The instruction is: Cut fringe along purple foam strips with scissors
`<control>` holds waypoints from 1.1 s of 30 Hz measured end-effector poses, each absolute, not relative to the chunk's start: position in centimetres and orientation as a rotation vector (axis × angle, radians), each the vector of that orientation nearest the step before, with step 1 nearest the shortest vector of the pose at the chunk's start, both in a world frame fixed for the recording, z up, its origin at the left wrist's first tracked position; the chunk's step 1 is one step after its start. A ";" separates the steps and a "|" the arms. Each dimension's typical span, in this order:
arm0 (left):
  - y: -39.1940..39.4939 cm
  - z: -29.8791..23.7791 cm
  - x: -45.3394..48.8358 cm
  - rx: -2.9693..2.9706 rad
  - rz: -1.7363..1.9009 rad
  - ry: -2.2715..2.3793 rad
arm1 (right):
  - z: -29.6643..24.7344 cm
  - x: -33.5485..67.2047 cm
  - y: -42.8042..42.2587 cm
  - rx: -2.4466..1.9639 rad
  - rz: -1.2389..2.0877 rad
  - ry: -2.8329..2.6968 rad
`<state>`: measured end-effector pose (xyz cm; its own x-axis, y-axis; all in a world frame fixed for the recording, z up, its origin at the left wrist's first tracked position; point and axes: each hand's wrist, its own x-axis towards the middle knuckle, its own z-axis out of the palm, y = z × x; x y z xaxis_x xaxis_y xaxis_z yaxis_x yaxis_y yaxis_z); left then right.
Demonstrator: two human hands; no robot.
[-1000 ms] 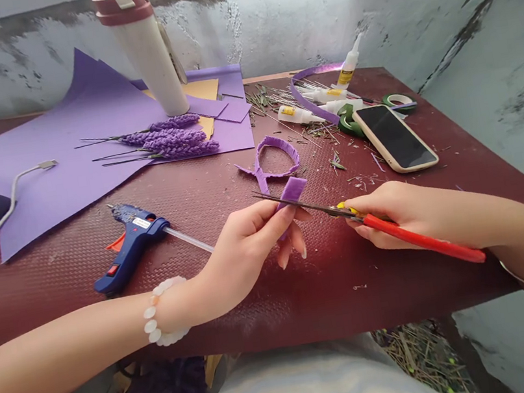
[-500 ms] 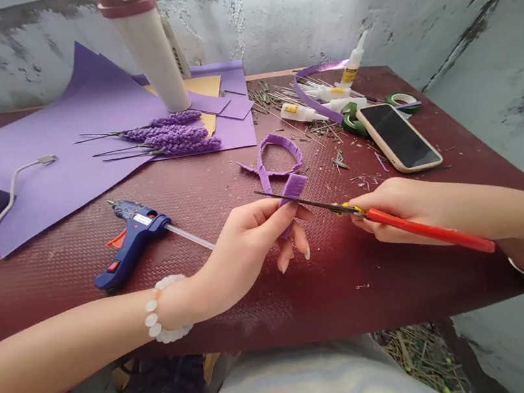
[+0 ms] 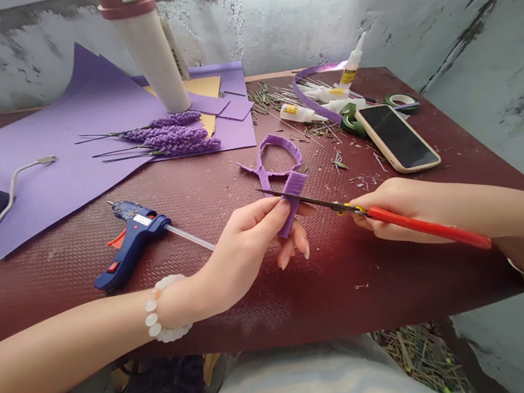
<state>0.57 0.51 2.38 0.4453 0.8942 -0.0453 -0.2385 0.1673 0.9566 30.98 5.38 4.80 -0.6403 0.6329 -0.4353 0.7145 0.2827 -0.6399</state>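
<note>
Between thumb and fingers, my left hand (image 3: 260,233) pinches a purple paper strip (image 3: 295,183) whose upper edge shows fine slits. Beyond the fingers the strip curls into a fringed loop (image 3: 298,148) on the table. My right hand (image 3: 389,207) is closed round red-handled scissors (image 3: 426,224). Their dark blades lie across the strip just above my left thumb, pointing left. A blue glue gun (image 3: 135,241) with a clear glue stick rests left of my left hand. Purple lavender-like flower stems (image 3: 174,137) lie farther back.
Purple paper sheets (image 3: 62,144) spread at the back left under a white tumbler (image 3: 150,55). A phone (image 3: 401,136), green tape (image 3: 400,102), glue bottles (image 3: 301,112) and wire stems (image 3: 279,94) sit back right. A cable (image 3: 14,184) lies left. The table's front edge is near my body.
The scissors' blades have shifted slightly on the strip, and the red handle has moved a little up and left. My left hand keeps its pinch almost in place.
</note>
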 end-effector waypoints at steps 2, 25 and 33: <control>0.6 2.3 0.6 1.111 0.902 0.763 | 4.6 31.2 5.4 1.270 -1.281 2.437; 0.7 2.7 0.6 1.109 0.848 0.778 | 4.8 30.5 5.5 1.333 -1.568 2.362; 0.7 2.7 0.6 1.111 0.855 0.733 | 3.9 31.6 5.9 1.265 -1.642 2.329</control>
